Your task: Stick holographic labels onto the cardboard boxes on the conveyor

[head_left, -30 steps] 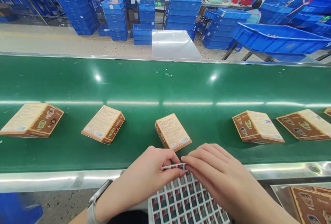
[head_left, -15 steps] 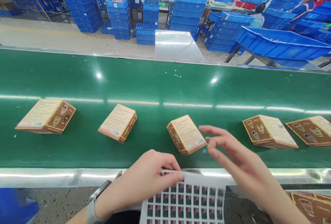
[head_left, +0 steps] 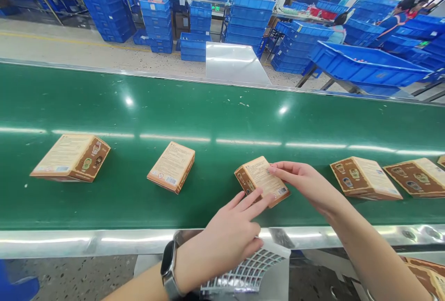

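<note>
A small brown and cream cardboard box (head_left: 259,173), printed with text and little figures, lies on the green conveyor belt in front of me. My right hand (head_left: 308,182) grips its right side between thumb and fingers. My left hand (head_left: 232,229) reaches over the box's near edge, fingers outstretched and apart, the fingertips on or just above its face. Below that hand, a sheet with a white grid of small squares (head_left: 243,273) lies tilted and curled at the belt's near edge, partly hidden. Whether the left thumb touches the sheet, I cannot tell.
Similar boxes lie on the belt to the left (head_left: 172,166) and right (head_left: 365,178). A metal rail (head_left: 86,240) edges the belt. More brown boxes (head_left: 426,275) sit at lower right. Blue crates (head_left: 250,18) and people stand beyond.
The boxes at left and centre have shifted rightward. My right hand has taken hold of the centre box. My left hand has let go of the grid sheet and moved up to the box.
</note>
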Motion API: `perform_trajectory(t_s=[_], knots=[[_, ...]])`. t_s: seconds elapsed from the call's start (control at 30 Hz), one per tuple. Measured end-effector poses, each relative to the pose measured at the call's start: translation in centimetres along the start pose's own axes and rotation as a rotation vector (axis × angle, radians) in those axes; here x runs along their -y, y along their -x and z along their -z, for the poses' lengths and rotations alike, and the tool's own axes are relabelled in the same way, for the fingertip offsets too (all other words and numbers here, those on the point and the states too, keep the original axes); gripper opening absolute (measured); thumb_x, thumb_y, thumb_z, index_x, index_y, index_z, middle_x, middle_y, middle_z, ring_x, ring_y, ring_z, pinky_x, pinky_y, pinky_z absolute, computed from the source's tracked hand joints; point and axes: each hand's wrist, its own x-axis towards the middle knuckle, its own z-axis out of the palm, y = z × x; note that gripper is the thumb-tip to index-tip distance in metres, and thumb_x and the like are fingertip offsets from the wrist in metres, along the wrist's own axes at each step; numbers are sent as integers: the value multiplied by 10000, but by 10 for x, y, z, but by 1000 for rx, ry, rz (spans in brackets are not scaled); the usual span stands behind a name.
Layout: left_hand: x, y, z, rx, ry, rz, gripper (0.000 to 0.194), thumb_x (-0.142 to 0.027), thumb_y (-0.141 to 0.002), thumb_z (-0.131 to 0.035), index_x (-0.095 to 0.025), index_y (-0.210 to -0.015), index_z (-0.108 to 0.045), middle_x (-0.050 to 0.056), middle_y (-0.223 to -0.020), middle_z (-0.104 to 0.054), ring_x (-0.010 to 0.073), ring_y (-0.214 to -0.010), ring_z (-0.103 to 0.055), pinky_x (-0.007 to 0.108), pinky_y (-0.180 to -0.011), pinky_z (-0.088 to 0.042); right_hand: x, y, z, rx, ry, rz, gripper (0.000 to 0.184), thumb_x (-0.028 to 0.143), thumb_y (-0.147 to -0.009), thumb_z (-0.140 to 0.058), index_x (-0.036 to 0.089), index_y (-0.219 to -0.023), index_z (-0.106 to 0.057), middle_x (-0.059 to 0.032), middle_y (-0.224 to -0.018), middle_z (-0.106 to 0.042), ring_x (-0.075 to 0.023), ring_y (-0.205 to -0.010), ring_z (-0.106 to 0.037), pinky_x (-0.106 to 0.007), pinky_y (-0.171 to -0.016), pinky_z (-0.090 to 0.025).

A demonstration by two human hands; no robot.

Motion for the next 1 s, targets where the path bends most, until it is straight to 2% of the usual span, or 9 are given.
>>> perform_trajectory(t_s=[0.23,0.33,0.47,0.57,0.63,0.7,0.77,0.83,1.0], knots=[[-4,-13,-3,2,27,-18,229,-250,-941,-620,-139,-784,-743,106,-1621,-327,302,-1515,-268,473,-1215,-346,-19,4,-5,-249,177,150,398,596,-675,-673,208,-762,-691,-75,-758,-715,-241,-681,-637,-338,-576,-478],[-4,-20,-5,-3,33,-39,228,-243,-927,-641,-127,-756,-737,114,-1630,-303,305,-1513,-275,466,-1214,-347,-32,5,-12,-458,311,269,371,568,-778,-596,215,-881,-646,-105,-905,-724,-266,-758,-669,-361,-604,-503],[-5,-29,-9,12,41,-53,199,-227,-911,-660,-139,-749,-736,106,-1619,-337,309,-1507,-295,474,-1217,-332,-40,-3,-9,-695,391,349,539,563,-847,-587,170,-1211,-530,-189,-1220,-637,-277,-834,-677,-396,-627,-519],[-7,-33,-7,-10,88,-43,196,-252,-930,-651,-143,-792,-738,119,-1574,-429,306,-1466,-384,453,-1207,-337,-36,-1,3,-805,449,528,478,526,-883,-546,152,-1179,-555,-209,-1220,-627,-298,-922,-670,-445,-724,-542],[-10,-30,0,-18,185,51,211,-281,-955,-622,-143,-847,-739,141,-1389,-630,285,-1296,-587,403,-1088,-458,-29,15,9,-758,520,662,344,478,-936,-505,183,-1077,-610,-157,-1094,-686,-294,-950,-676,-436,-775,-552],[-12,-24,10,-8,338,232,243,-330,-975,-588,-158,-900,-743,92,-1025,-778,227,-956,-724,321,-843,-537,-22,39,7,-536,579,731,250,431,-985,-502,229,-1016,-646,-86,-989,-727,-254,-906,-704,-365,-744,-571],[-13,-15,22,-5,534,407,260,-360,-979,-565,-179,-920,-742,22,-768,-749,162,-697,-670,255,-646,-474,-19,63,-1,-218,605,771,206,418,-996,-544,260,-1061,-659,-42,-972,-746,-213,-844,-725,-301,-695,-589],[-13,-6,32,-22,729,511,229,-358,-949,-591,-182,-900,-730,-8,-709,-705,126,-626,-591,226,-576,-400,-18,80,-14,-51,599,816,197,374,-1009,-542,266,-1141,-640,-32,-972,-746,-192,-828,-732,-279,-696,-602],[-10,16,47,25,955,658,215,-352,-791,-750,-171,-837,-645,-43,-665,-643,110,-600,-521,211,-541,-347,-24,86,-38,-53,584,867,220,228,-1016,-469,269,-1198,-585,-8,-855,-711,-173,-769,-703,-267,-651,-593]])
